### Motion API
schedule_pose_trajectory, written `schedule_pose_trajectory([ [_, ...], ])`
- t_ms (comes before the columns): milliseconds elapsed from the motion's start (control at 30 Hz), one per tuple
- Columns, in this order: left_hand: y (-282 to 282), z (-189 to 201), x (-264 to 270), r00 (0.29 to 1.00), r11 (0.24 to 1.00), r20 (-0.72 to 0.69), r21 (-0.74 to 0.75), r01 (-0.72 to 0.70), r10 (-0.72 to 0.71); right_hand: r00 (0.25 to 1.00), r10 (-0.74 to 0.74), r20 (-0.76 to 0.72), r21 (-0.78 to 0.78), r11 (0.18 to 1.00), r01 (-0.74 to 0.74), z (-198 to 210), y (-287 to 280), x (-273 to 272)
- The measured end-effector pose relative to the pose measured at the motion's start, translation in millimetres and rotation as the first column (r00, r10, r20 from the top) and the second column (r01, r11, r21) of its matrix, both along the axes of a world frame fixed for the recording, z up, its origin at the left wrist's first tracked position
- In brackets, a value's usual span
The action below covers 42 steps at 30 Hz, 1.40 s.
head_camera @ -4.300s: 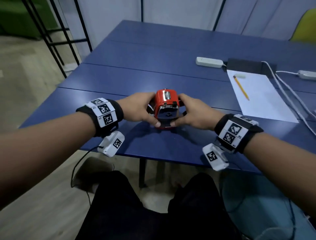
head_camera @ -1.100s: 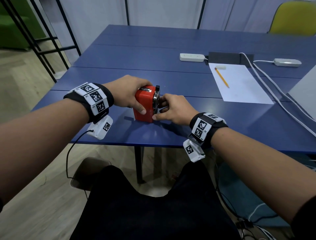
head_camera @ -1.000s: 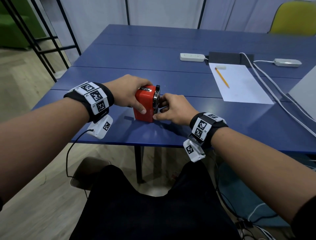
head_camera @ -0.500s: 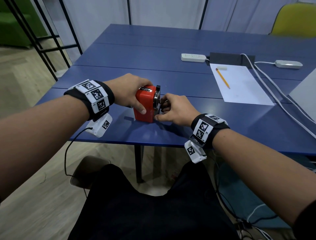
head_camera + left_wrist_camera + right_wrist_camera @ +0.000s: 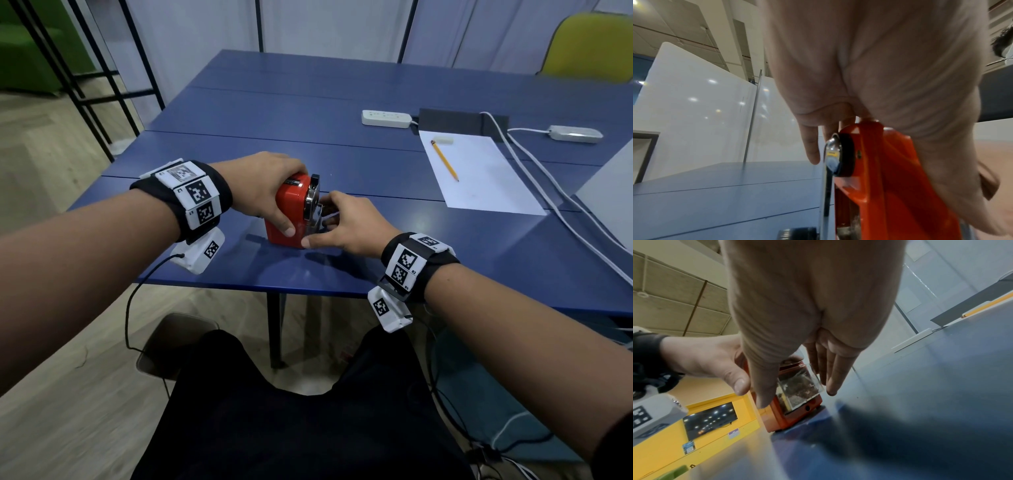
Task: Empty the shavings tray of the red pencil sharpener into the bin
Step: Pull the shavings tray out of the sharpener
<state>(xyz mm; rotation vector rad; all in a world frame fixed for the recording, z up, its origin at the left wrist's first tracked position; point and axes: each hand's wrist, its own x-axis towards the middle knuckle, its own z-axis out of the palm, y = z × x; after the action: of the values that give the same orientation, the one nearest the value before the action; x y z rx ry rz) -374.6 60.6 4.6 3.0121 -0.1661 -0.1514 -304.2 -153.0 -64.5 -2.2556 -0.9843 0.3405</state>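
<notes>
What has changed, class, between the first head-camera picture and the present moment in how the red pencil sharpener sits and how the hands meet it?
The red pencil sharpener has been turned, so its front now faces the person's right. The left hand grips its body from above. The right hand has taken hold of the clear shavings tray, which has slid partly out. The sharpener stays on the blue table; pencil and paper lie as before.
</notes>
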Motion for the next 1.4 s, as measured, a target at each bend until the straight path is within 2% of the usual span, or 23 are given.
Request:
schedule_pose_trajectory([
  [167, -6, 0, 3, 1.0, 1.0, -0.013, 0.028, 0.007, -0.007, 0.996, 0.001, 0.084, -0.033, 0.999, 0.002, -2, 7, 0],
  [1400, -3, 8, 3, 0.999, 0.997, -0.037, 0.076, -0.009, 0.012, 1.0, -0.03, 0.005, 0.021, 0.999, 0.03, -3, -9, 1],
])
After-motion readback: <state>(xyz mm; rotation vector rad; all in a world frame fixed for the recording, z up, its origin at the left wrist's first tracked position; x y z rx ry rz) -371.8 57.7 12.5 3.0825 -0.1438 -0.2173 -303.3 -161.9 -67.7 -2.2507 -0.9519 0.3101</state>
